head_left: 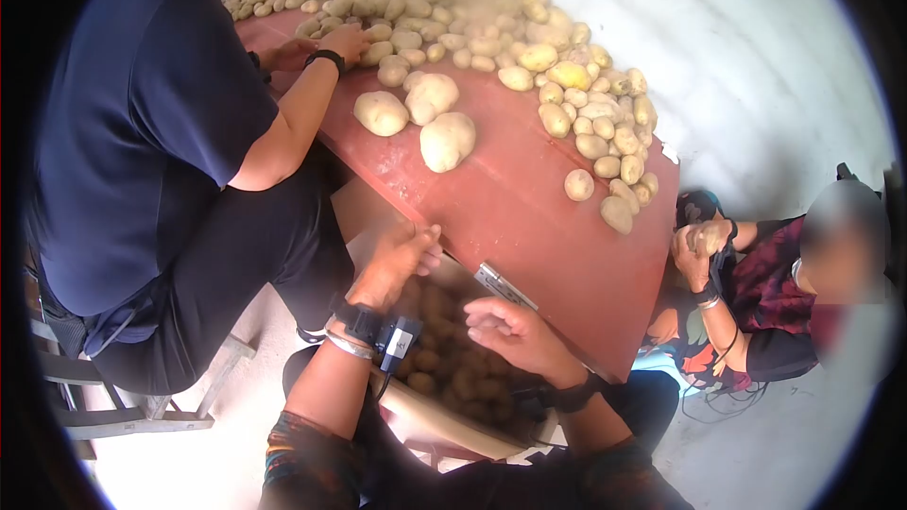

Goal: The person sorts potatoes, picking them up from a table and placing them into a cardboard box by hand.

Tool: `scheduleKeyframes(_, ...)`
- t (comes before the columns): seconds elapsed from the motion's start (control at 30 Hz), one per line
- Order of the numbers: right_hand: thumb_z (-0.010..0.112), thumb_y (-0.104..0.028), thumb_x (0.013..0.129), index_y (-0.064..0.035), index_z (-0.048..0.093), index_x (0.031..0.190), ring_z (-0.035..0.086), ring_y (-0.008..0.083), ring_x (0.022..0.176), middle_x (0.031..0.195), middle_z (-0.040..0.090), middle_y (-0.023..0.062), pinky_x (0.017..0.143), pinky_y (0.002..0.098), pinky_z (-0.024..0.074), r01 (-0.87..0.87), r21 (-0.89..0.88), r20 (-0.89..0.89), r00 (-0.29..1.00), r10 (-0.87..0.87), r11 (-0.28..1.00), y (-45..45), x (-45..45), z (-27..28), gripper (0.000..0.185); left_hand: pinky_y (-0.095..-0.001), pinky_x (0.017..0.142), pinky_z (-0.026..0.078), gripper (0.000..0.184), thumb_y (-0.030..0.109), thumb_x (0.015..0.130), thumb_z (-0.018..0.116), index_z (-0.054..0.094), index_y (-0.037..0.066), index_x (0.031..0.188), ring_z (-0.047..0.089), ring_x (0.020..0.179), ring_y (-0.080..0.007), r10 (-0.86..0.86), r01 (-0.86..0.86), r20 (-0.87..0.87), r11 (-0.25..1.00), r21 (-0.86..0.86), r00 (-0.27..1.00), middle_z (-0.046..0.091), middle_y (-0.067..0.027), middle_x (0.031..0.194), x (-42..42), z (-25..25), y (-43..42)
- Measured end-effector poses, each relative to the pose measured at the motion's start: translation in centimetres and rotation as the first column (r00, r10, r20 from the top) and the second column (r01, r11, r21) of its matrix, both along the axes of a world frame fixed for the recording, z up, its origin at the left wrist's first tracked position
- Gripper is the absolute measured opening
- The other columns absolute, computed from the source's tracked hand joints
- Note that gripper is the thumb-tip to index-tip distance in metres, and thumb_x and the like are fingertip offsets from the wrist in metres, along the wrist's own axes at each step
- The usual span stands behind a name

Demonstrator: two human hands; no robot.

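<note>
My left hand (402,257) is at the near edge of the red table (529,212), its fingers curled in; whatever lies inside them, if anything, is hidden. To its right, my right hand (520,335) hovers over a wide round tub (444,420) with its fingers stretched out and nothing in them. Many potatoes (439,359) fill the tub below both hands, in shadow. Three large potatoes (447,142) lie on the tabletop beyond my left hand. A small metal piece (505,285) sits on the table's edge between my hands.
A long heap of potatoes (491,33) covers the far side of the table. At the left, a seated person in dark blue (161,132) reaches into the heap. Another person (756,302) sits at the right, holding a potato (707,238). A bench (142,425) stands lower left.
</note>
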State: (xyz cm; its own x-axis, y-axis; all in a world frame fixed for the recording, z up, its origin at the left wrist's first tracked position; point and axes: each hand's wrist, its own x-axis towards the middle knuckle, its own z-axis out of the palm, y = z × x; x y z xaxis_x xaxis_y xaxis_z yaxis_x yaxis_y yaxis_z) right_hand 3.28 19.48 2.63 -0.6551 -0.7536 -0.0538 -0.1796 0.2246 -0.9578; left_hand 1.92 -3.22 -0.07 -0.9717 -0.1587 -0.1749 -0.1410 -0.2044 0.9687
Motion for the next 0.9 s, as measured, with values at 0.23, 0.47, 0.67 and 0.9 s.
scheduleKeyframes(0.23, 0.056, -0.004, 0.086, -0.0003, 0.046, 0.121, 0.057, 0.0124, 0.090, 0.106, 0.055, 0.0073, 0.077, 0.0249, 0.0473, 0.140, -0.054, -0.059, 0.988, -0.143, 0.989, -0.4, -4.1, 3.9, 0.037, -0.0226, 0.063, 0.044, 0.024, 0.028, 0.089, 0.055, 0.058, 0.005, 0.089, 0.057, 0.070, -0.0105, -0.051, 0.052, 0.017, 0.999, -0.013, 0.999, 0.059, -0.0026, 0.079, -0.3, 0.1, 0.7)
scheduleKeyframes(0.47, 0.065, -0.029, 0.079, -0.0024, 0.039, 0.128, 0.053, 0.0171, 0.096, 0.120, 0.051, 0.0106, 0.071, 0.0324, 0.0476, 0.454, -0.163, 0.210, 0.883, -0.419, 0.876, -3.7, -15.0, 6.1, 0.062, -0.0219, 0.063, 0.043, 0.024, 0.027, 0.087, 0.056, 0.058, 0.004, 0.093, 0.056, 0.071, -0.0102, -0.111, 0.110, 0.033, 0.994, 0.018, 0.993, 0.059, -0.0022, 0.080, -0.8, -0.1, 0.8)
scheduleKeyframes(0.67, 0.064, -0.029, 0.079, -0.0048, 0.043, 0.123, 0.049, 0.0290, 0.106, 0.113, 0.051, 0.0113, 0.076, 0.0438, 0.0466, 0.665, -0.058, 0.103, 0.746, -0.658, 0.745, -5.4, -26.1, 6.5, 0.055, -0.0219, 0.064, 0.042, 0.022, 0.026, 0.088, 0.057, 0.058, 0.004, 0.091, 0.055, 0.071, -0.0099, -0.106, 0.105, 0.051, 0.994, 0.031, 0.993, 0.059, -0.0015, 0.079, -1.1, -0.2, 0.2)
scheduleKeyframes(0.9, 0.066, -0.016, 0.076, 0.0092, 0.051, 0.108, 0.056, 0.0274, 0.089, 0.102, 0.056, 0.0178, 0.074, 0.0377, 0.0457, 0.773, -0.048, -0.082, 0.628, -0.774, 0.632, -6.0, -33.4, 4.6, 0.044, -0.0220, 0.064, 0.045, 0.024, 0.025, 0.089, 0.056, 0.058, 0.002, 0.093, 0.056, 0.073, -0.0101, -0.137, 0.139, 0.098, 0.990, -0.010, 0.986, 0.059, -0.0021, 0.082, -2.0, -1.0, -0.5)
